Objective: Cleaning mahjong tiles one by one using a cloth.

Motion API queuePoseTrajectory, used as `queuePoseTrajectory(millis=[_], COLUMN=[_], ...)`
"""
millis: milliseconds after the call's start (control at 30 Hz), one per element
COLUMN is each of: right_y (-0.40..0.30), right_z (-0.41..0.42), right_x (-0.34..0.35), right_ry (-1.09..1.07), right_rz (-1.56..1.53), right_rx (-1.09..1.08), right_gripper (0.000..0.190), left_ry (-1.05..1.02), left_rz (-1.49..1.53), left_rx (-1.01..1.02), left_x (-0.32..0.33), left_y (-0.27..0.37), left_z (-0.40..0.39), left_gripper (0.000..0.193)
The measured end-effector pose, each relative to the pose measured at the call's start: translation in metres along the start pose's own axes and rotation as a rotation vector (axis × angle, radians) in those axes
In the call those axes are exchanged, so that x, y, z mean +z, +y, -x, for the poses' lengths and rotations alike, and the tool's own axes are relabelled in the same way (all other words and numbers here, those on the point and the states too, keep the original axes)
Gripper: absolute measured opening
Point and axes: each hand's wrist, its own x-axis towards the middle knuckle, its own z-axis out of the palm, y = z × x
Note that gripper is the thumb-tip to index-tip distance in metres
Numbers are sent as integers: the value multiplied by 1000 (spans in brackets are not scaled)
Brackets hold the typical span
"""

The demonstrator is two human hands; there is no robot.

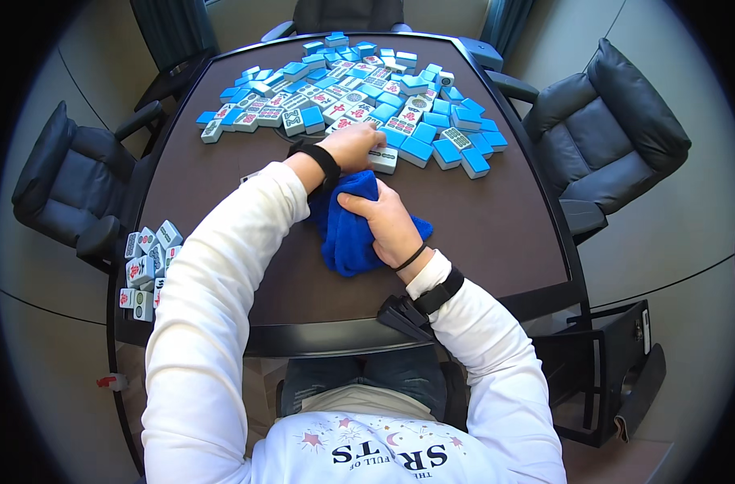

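Observation:
My right hand (392, 224) grips a bunched blue cloth (350, 242) above the brown tabletop (476, 242). Ahead of it, my left hand (352, 146) reaches over to the near edge of a wide spread of mahjong tiles (337, 97). Its fingertips are bent down among the tiles, and whether they hold one is hidden. A white-faced mahjong tile (383, 160) lies right by those fingers. Some tiles in the spread show blue backs, others engraved white faces.
A smaller pile of mahjong tiles (142, 272) sits at the table's near left corner, partly behind my left sleeve. Black armchairs (603, 127) stand around the table. An open black drawer (597, 363) juts out at the lower right.

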Motion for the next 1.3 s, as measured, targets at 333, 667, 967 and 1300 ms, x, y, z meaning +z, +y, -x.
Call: queuePoseTrajectory(millis=[333, 667, 967, 1300], right_y=[-1, -38, -21, -20], right_z=[0, 2, 10, 8], right_x=[-4, 1, 21, 17], right_ry=[66, -59, -216, -205], right_rz=[-102, -100, 280, 557], right_rx=[1, -181, -223, -261], right_gripper=[25, 29, 44, 59], left_ry=[612, 496, 401, 557], left_rz=[1291, 1653, 1598, 1376], left_rx=[-215, -215, -234, -291], left_x=[-33, 6, 20, 23], left_y=[26, 43, 55, 61], left_z=[129, 155, 162, 157], left_gripper=[59, 66, 71, 55])
